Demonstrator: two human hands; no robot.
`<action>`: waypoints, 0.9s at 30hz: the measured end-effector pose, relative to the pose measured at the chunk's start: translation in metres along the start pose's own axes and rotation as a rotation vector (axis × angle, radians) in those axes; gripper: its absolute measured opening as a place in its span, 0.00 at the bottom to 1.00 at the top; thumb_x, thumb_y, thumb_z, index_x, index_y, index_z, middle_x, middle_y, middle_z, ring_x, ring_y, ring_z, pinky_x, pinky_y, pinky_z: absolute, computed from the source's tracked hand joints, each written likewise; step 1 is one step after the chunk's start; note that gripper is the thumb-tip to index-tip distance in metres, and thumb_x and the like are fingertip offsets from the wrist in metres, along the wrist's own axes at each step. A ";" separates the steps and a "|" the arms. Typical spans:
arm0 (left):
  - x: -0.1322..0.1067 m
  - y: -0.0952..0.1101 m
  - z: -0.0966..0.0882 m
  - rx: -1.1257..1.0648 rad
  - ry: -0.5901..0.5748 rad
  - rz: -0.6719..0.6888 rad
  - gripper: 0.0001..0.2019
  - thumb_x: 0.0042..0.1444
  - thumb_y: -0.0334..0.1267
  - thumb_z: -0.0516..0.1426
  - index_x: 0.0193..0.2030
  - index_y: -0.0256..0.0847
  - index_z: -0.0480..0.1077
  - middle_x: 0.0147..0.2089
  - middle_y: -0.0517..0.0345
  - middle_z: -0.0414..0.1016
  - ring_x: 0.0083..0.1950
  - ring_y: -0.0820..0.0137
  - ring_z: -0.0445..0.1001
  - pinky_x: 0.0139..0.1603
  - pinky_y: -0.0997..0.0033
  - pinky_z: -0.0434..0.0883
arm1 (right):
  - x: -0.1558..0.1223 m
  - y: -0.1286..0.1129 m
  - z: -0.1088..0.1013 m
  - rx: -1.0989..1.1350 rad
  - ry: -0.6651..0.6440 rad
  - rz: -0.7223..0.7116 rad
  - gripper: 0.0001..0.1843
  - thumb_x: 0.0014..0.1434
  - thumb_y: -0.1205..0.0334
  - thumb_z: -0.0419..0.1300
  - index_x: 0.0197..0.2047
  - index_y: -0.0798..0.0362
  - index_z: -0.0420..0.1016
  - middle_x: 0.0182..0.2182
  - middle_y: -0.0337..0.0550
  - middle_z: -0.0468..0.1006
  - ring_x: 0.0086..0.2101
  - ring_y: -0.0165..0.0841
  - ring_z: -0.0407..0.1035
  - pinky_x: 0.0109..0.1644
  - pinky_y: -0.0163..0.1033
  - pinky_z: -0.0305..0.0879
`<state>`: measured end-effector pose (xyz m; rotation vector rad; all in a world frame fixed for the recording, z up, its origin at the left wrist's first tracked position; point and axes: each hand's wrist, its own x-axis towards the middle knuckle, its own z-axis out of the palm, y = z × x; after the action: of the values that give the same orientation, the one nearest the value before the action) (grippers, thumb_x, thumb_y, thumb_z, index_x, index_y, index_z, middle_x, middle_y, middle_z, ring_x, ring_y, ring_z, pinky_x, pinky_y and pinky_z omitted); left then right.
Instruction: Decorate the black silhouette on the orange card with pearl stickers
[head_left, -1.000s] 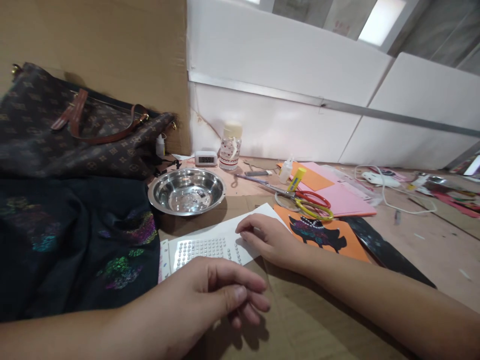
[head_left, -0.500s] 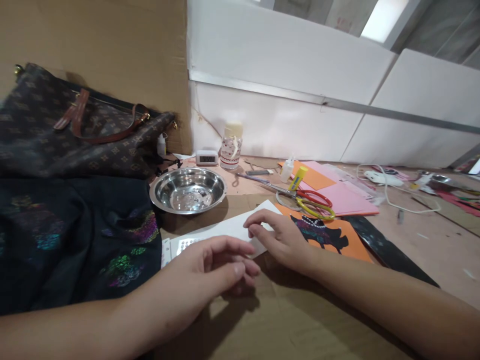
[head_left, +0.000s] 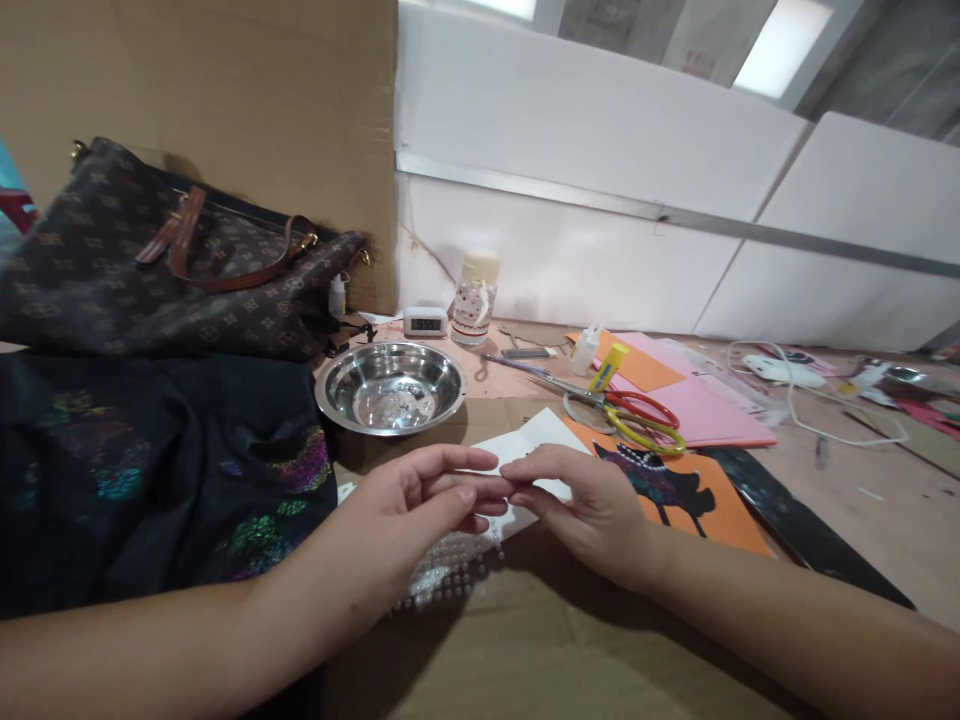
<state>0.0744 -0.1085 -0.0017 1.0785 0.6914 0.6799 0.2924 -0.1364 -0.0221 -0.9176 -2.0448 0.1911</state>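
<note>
A clear sheet of pearl stickers (head_left: 448,575) tilts below my left hand (head_left: 412,500). Its upper part is hidden behind the palm and fingers, where the hand appears to hold it between thumb and fingers. My right hand (head_left: 589,505) has thumb and index fingertips drawn together against the left fingertips; whatever lies in that pinch is too small to make out. Behind the hands lies folded white paper (head_left: 540,430). To the right of it rests an orange card (head_left: 731,510) bearing a black cut-out figure (head_left: 664,480) trimmed with pearls.
Beyond my left hand stands a steel bowl (head_left: 390,390). A dark cloth (head_left: 150,480) and handbag (head_left: 210,260) fill the left. Scissors (head_left: 637,415), a glue stick (head_left: 609,367), a small bottle (head_left: 586,350), a clock (head_left: 425,321) and pink sheets (head_left: 720,400) lie farther back.
My hands have come together at the fingertips. The pearl sticker sheet, earlier mostly hidden at the white paper, now shows below my left hand. The whole view has shifted slightly.
</note>
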 end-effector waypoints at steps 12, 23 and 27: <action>0.001 0.002 0.000 0.270 -0.061 0.136 0.11 0.58 0.37 0.61 0.48 0.39 0.76 0.49 0.51 0.84 0.54 0.60 0.80 0.57 0.60 0.75 | -0.003 0.007 0.001 -0.073 0.002 -0.064 0.07 0.70 0.66 0.58 0.45 0.48 0.78 0.34 0.42 0.84 0.34 0.32 0.78 0.39 0.36 0.74; 0.028 0.003 -0.038 0.942 -0.030 0.500 0.16 0.66 0.35 0.53 0.59 0.42 0.70 0.50 0.50 0.82 0.52 0.61 0.80 0.54 0.61 0.74 | 0.002 -0.035 -0.021 -0.043 -0.370 -0.048 0.20 0.75 0.55 0.47 0.35 0.49 0.74 0.28 0.41 0.79 0.28 0.31 0.72 0.34 0.34 0.71; 0.035 -0.003 -0.048 1.146 -0.052 0.624 0.17 0.65 0.33 0.51 0.59 0.43 0.70 0.48 0.52 0.82 0.49 0.61 0.80 0.51 0.61 0.74 | -0.020 -0.084 -0.038 -0.225 -0.559 0.039 0.09 0.71 0.54 0.58 0.44 0.46 0.78 0.45 0.45 0.81 0.40 0.34 0.76 0.42 0.38 0.75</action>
<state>0.0586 -0.0562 -0.0256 2.4250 0.6961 0.7723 0.2834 -0.2176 0.0259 -1.1352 -2.6035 0.2652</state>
